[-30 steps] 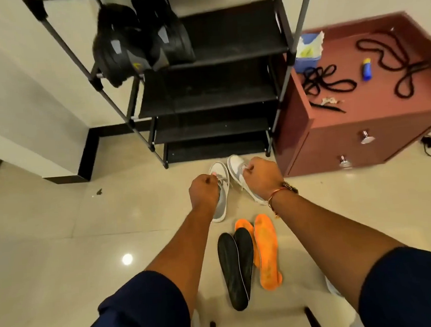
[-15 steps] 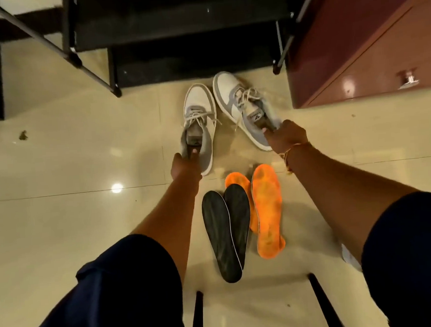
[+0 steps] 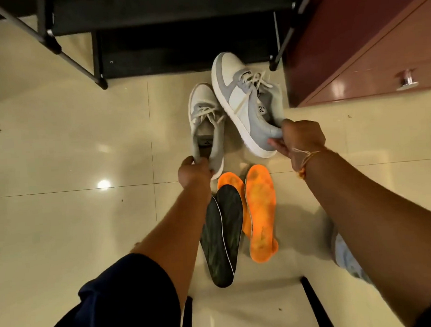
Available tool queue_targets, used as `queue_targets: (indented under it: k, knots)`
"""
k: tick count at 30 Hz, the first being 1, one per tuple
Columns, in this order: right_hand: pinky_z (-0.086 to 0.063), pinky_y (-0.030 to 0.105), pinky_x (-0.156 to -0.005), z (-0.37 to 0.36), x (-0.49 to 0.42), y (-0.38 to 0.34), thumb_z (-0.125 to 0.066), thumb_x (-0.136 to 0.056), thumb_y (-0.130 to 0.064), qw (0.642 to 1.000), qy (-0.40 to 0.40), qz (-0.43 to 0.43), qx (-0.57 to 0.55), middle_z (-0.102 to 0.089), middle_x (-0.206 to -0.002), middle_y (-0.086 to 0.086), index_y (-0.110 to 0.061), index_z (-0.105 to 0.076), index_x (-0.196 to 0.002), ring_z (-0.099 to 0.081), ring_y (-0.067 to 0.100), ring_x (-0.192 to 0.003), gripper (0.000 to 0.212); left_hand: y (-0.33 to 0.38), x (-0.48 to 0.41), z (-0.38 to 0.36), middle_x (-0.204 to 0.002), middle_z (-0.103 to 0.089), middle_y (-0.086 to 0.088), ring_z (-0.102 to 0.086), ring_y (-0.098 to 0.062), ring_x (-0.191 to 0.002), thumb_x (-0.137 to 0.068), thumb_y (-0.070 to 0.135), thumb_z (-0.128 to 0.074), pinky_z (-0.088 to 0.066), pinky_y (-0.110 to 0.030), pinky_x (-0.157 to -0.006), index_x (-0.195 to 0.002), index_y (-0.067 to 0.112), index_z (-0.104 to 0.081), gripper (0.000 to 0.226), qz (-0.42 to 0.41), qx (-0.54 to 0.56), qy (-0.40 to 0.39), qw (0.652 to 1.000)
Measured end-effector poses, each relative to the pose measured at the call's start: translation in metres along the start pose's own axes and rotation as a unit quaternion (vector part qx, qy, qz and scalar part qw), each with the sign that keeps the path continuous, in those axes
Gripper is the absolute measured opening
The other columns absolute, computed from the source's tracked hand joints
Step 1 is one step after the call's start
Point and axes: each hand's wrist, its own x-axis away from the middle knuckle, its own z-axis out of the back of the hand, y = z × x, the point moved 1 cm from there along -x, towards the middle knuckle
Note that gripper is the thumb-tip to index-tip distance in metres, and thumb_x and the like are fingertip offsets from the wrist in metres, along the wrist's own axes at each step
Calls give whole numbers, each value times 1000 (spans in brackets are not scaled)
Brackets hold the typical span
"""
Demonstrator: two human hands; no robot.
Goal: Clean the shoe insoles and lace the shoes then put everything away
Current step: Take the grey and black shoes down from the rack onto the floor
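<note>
A person in dark blue sleeves is gripping a pair of laced grey-and-white sneakers by their heels above a glossy cream tiled floor [image 3: 56,161]. On the left, the left hand [image 3: 193,171] is curling its fingers round the heel collar of the smaller-looking grey-and-white sneaker [image 3: 206,123], toe pointing away. Below it, two black foam insoles [image 3: 224,234] are lying overlapped on the tiles, touching a pair of bright orange insoles [image 3: 260,211] just beside them. Further right, the right hand [image 3: 300,139], a thread bracelet at its wrist, is pinching the heel of the second grey-and-white sneaker [image 3: 248,99], which is tilting onto its side. Behind are standing a black metal shoe rack [image 3: 174,33] and, at far right, a maroon wooden cabinet [image 3: 369,50].
</note>
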Motion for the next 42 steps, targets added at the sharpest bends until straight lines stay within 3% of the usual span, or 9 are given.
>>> queue_targets:
  k: [3, 7, 10, 12, 17, 25, 30, 36, 42]
  knots:
    - [-63, 38, -73, 15, 19, -1, -69, -73, -22, 1000, 14, -1, -28, -74, -84, 12, -6, -66, -77, -74, 23, -76, 17, -7, 18, -17, -96, -72, -8, -72, -27, -75, -94, 17, -62, -63, -39, -77, -114, 18, -68, 21, -19, -19, -55, 998]
    - [-62, 34, -72, 25, 37, 7, -59, -91, -14, 998, 0, -3, -58, -63, -80, 12, -9, -52, -77, -69, 14, -57, 17, -5, 29, -28, -128, -65, -12, -70, -31, -102, -99, 23, -58, -61, -40, -86, -137, 18, -58, 37, 17, -75, -136, 988]
    - [-62, 46, -78, 31, 43, 15, -66, -70, -29, 999, 35, 16, -27, -72, -72, 11, -7, -61, -69, -73, 25, -74, 23, 17, 41, -25, -134, -62, -13, -61, -31, -118, -99, 45, -57, -49, -33, -95, -135, 13, -58, 48, -138, -240, -78, 958]
    - [-62, 44, -77, 28, 48, 16, -63, -82, -22, 999, 24, 21, -34, -68, -76, 12, -7, -58, -73, -71, 25, -75, 19, 38, 58, -29, -129, -64, -10, -61, -29, -117, -98, 50, -57, -49, -33, -95, -131, 13, -61, 50, -193, -225, -124, 947]
    - [-60, 49, -69, 15, 72, 15, -62, -69, -50, 987, 89, 125, 38, -70, -63, 3, -12, -67, -65, -71, 31, -70, 39, 72, 90, -48, -120, -70, 1, -68, -17, -103, -84, 56, -73, -55, -28, -67, -130, 24, -58, 58, -50, -71, -356, 930]
    - [-58, 51, -79, -13, 87, 8, -45, -83, -73, 992, 25, 105, 69, -70, -60, 0, -20, -61, -63, -72, 33, -75, 58, 101, 39, 2, -113, -72, -6, -67, -29, -106, -85, 26, -74, -57, -46, -87, -119, 23, -66, 35, -39, -94, -255, 961]
    - [-57, 52, -87, -20, 24, 74, -42, -51, -85, 987, -36, 2, 154, -71, -98, 17, -12, -62, -84, -70, 37, -93, 83, 101, -6, 51, -113, -73, -6, -68, -26, -104, -87, 21, -74, -58, -40, -75, -122, 22, -66, 36, -16, -112, -216, 970]
    - [-61, 48, -82, -52, 4, 85, -77, -71, -49, 988, -106, -54, 93, -62, -108, 10, -10, -56, -111, -66, 34, -100, 60, 64, -36, 39, -121, -66, -8, -62, -30, -110, -91, 23, -71, -53, -48, -86, -129, 20, -60, 39, -31, -125, -147, 981]
    - [-49, 31, -92, -54, -9, 57, -68, -88, -28, 935, -23, 67, 346, -65, -125, 12, -7, -64, -122, -61, 32, -116, 40, 34, -47, 7, -116, -67, -10, -63, -34, -106, -92, 14, -63, -57, -51, -89, -119, 22, -63, 28, -68, -133, -132, 980]
